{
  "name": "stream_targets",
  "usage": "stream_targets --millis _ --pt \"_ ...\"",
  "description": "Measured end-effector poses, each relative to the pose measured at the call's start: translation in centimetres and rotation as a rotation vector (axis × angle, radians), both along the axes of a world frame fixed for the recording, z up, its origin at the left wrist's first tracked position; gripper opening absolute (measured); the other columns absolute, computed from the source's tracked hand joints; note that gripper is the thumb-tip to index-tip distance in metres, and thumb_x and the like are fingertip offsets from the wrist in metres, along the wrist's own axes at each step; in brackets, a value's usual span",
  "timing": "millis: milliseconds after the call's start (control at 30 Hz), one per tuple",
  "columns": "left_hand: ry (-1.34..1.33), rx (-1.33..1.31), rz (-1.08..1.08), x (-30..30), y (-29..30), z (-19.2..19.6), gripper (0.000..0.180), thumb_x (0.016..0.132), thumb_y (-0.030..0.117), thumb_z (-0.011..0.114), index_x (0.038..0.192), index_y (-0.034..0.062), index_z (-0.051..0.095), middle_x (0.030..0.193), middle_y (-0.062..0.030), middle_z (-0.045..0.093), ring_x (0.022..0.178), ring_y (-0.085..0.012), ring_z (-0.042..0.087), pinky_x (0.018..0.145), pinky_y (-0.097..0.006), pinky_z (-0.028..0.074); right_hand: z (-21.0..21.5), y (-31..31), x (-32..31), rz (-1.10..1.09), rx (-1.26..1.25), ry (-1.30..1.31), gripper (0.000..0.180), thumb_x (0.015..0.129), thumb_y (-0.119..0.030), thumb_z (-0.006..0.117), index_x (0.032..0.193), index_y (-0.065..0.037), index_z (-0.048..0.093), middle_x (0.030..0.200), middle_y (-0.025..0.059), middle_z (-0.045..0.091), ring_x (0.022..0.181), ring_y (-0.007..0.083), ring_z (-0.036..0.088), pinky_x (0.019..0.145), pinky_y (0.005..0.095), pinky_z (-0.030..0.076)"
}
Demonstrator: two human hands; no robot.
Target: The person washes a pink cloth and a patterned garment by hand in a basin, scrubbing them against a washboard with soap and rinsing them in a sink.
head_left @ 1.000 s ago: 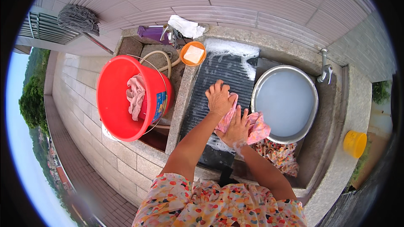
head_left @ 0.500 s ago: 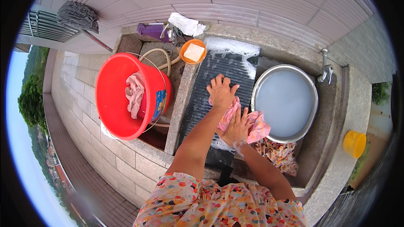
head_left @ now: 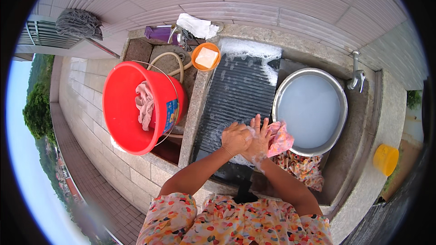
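Both my hands are together on the lower part of a dark ridged washboard [head_left: 240, 91], which has soap suds on it. My left hand [head_left: 236, 137] is closed with its fingers curled, touching my right hand; what lies in it is hidden. My right hand [head_left: 257, 144], wet with suds, presses on a pink patterned cloth [head_left: 280, 139] with its fingers stretched out. The cloth is bunched out to the right of that hand, against the rim of a metal basin [head_left: 341, 114] of cloudy water. Any cloth beneath the hands is hidden.
A red bucket [head_left: 120, 131] with a pale pink cloth [head_left: 145, 104] stands left. An orange bowl [head_left: 195, 57] holds white soap [head_left: 207, 57]. Floral fabric [head_left: 302, 170] lies below the basin. A tap [head_left: 356, 79] is at right, a yellow cup [head_left: 386, 159] on the ledge.
My left hand has slid down the washboard toward me and curled, meeting my right hand. The stretch of pink cloth between the hands has gone from sight.
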State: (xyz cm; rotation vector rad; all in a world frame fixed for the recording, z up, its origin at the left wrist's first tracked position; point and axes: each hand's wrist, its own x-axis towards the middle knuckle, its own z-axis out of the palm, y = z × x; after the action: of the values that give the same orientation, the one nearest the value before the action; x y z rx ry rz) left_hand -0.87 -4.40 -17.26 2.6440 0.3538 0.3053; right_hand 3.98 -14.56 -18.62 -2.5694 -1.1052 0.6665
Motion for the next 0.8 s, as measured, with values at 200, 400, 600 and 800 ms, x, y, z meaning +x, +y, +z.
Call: stream_targets --millis 200,400,600,800 --pt "0.166 -0.028 0.115 2.5 0.2 -0.4 0.018 0.069 0.020 0.056 0.057 0.0064 0.054 0.066 -0.0067 0.057 0.066 -0.0278 0.058 0.056 -0.041 0.047 0.0 0.5 -0.1 -0.033 -0.024 0.058 0.085 0.073 -0.053 0.052 0.137 -0.002 0.027 0.147 0.0180 0.004 0.134 0.0415 -0.001 0.101 0.0624 0.014" --pt "0.235 0.049 0.237 2.8 -0.3 -1.6 0.021 0.072 0.023 0.054 0.061 0.0065 0.059 0.069 -0.0072 0.061 0.068 -0.0277 0.060 0.059 -0.040 0.049 -0.3 0.4 -0.2 -0.073 -0.004 0.038 0.087 0.074 -0.054 0.051 0.138 -0.002 0.021 0.147 0.0184 0.004 0.134 0.0414 -0.001 0.101 0.0626 0.013" --pt "0.343 -0.086 0.653 5.8 -0.6 0.7 0.024 0.078 0.026 0.053 0.067 0.0067 0.063 0.074 -0.0111 0.062 0.072 -0.0289 0.061 0.062 -0.038 0.050 0.9 -0.1 0.2 -0.045 0.027 0.120 0.098 0.072 -0.058 0.051 0.138 0.003 0.013 0.147 0.0177 0.004 0.135 0.0391 -0.002 0.100 0.0649 0.009" --pt "0.208 -1.569 0.548 13.7 -2.8 7.2 0.039 0.084 0.041 0.054 0.108 0.0113 0.056 0.090 -0.0131 0.056 0.083 -0.0232 0.058 0.065 -0.036 0.051 2.0 -4.1 4.8 -0.717 0.846 0.548 0.074 0.064 -0.008 0.064 0.126 0.006 0.027 0.108 0.0183 0.051 0.098 0.0292 0.053 0.083 0.0445 0.043"
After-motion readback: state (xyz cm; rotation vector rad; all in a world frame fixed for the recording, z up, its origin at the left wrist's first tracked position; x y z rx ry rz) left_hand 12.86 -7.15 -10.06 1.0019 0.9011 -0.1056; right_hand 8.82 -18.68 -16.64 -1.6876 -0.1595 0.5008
